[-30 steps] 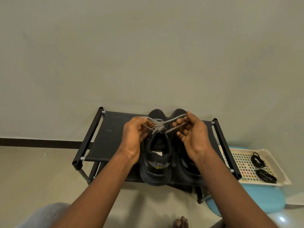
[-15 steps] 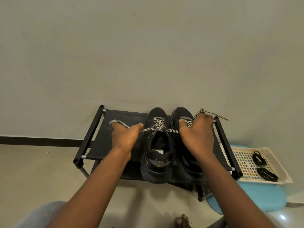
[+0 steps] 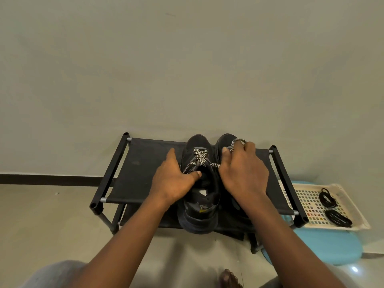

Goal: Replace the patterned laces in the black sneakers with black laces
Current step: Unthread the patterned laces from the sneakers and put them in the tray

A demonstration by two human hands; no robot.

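Observation:
Two black sneakers stand side by side on a black shoe rack (image 3: 141, 173), toes toward the wall. The left sneaker (image 3: 199, 196) carries a black-and-white patterned lace (image 3: 200, 155), loosened near its top eyelets. My left hand (image 3: 173, 179) rests against that shoe's left side, thumb pressing on one lace strand at the collar. My right hand (image 3: 243, 173) lies over the right sneaker (image 3: 225, 142) and grips the other lace end, which loops up over my fingers. Two coiled black laces (image 3: 330, 206) lie in a cream tray (image 3: 353, 206) to the right.
The rack stands against a plain grey wall on a pale tiled floor. The tray sits on a blue stool (image 3: 324, 246) right of the rack. My bare toes (image 3: 229, 279) show at the bottom edge.
The lace ends, first crossed above the shoe and then pulled wide apart, have come back in. My left hand moved from the rack's left to the shoe's side; my right hand stayed over the right sneaker.

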